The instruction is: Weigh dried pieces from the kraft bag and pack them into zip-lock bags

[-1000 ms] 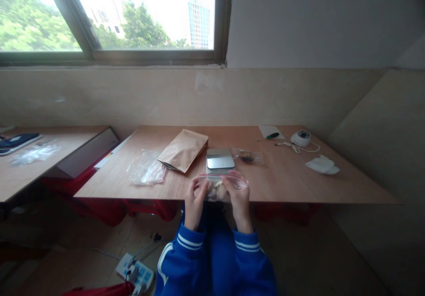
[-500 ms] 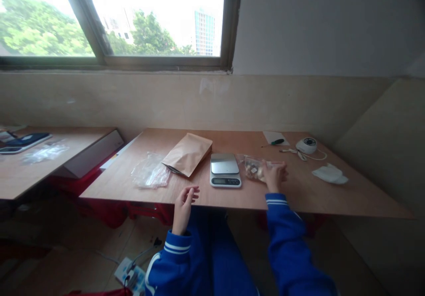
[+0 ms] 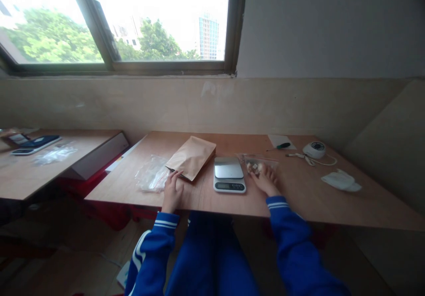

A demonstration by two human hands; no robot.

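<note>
My left hand (image 3: 172, 192) is at the lower edge of a brown kraft paper pouch (image 3: 194, 156), fingers stretched out and apart, the fingertips at its dark opening. Clear plastic bags (image 3: 151, 176) lie just left of that hand. My right hand (image 3: 265, 181) bends over a clear zip bag (image 3: 270, 159) of small pale and brown pieces (image 3: 254, 166), thumb on the left and fingers on the right, closed around its near part. The fingertips are partly hidden. Between my hands stands a kitchen scale (image 3: 229, 174) with a bare metal plate.
At the right lie a white dome camera (image 3: 314, 150) with its cable, a crumpled white cloth or bag (image 3: 341, 181), and a green-handled screwdriver (image 3: 283, 146) on white paper (image 3: 274, 140). Another table (image 3: 33, 172) at the left holds plastic bags and a dark flat object.
My left hand has moved forward and left to the pouch's edge, its fingers straightening. My right hand has shifted left and lower over the zip bag. The view has shifted slightly.
</note>
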